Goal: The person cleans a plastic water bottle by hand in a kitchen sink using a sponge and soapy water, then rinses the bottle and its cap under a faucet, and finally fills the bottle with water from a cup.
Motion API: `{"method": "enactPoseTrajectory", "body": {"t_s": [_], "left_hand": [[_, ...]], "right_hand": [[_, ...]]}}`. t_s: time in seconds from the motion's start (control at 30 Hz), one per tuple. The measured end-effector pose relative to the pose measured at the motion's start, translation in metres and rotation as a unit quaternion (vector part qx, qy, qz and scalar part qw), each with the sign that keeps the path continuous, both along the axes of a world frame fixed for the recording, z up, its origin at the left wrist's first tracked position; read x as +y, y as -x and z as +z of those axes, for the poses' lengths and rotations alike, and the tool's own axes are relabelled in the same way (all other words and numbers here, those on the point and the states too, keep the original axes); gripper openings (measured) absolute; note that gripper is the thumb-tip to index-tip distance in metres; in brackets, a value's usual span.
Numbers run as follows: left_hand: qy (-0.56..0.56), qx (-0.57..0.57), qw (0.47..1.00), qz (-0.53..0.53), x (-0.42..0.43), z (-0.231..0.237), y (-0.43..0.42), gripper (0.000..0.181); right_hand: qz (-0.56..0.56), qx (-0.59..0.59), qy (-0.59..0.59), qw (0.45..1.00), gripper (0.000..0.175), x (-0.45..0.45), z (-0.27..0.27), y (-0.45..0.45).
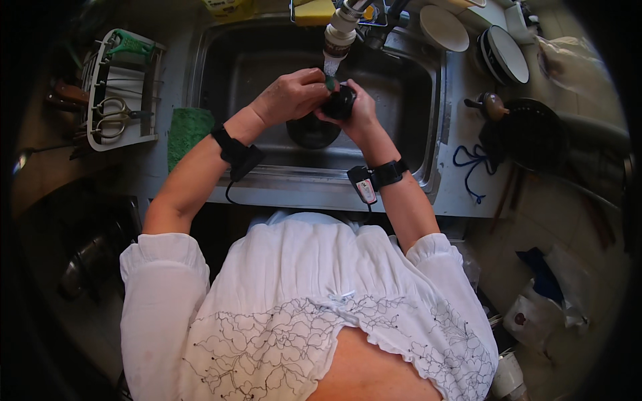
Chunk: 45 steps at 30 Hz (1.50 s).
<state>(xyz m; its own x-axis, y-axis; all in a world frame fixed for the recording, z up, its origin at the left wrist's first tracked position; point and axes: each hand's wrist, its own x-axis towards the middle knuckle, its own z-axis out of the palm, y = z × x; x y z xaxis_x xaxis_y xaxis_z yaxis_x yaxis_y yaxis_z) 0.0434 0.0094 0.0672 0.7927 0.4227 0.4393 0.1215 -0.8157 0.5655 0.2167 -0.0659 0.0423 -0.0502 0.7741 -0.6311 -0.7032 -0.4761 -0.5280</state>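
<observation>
Water runs from the faucet (337, 42) over both hands above the stainless steel sink (241, 75). My left hand (297, 95) pinches a small dark green item (330, 83), perhaps a scouring pad, against a dark rounded object. My right hand (362, 108) grips that glossy dark object (341, 103) from the right side; its kind cannot be told. Below the hands, a dark round bowl or lid (313, 133) lies in the sink, partly hidden by them.
A green cloth (189, 133) lies left of the sink, near a rack (95, 100) with scissors (113, 118) and a green peeler (131, 44). A yellow sponge (314, 12) sits behind. Plates (507, 52), a dark strainer (531, 133) and blue cord (471, 160) are on the right.
</observation>
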Motion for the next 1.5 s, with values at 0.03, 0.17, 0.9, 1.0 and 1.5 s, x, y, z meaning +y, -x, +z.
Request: {"method": "enactPoseTrajectory", "body": {"t_s": [0.03, 0.17, 0.9, 1.0, 1.5], "left_hand": [[-0.048, 0.036, 0.998, -0.037, -0.001, 0.0, 0.008, 0.014], [0.041, 0.072, 0.992, 0.099, 0.004, -0.016, 0.034, 0.01], [0.112, 0.013, 0.988, 0.11, -0.005, -0.035, -0.033, 0.025], [0.089, 0.038, 0.982, 0.164, -0.007, -0.029, -0.034, 0.02], [0.106, 0.215, 0.965, 0.106, -0.021, 0.042, -0.014, 0.042]], "right_hand": [[-0.018, 0.034, 0.008, 0.999, 0.045, -0.003, 0.0, -0.006], [0.033, 0.059, -0.013, 0.998, 0.046, -0.009, 0.007, -0.018], [0.0, -0.042, -0.025, 0.999, 0.031, -0.025, 0.004, -0.003], [0.02, -0.05, -0.025, 0.998, 0.034, -0.029, 0.0, 0.001], [-0.014, 0.015, 0.025, 0.999, 0.035, -0.013, 0.013, -0.006]]}}
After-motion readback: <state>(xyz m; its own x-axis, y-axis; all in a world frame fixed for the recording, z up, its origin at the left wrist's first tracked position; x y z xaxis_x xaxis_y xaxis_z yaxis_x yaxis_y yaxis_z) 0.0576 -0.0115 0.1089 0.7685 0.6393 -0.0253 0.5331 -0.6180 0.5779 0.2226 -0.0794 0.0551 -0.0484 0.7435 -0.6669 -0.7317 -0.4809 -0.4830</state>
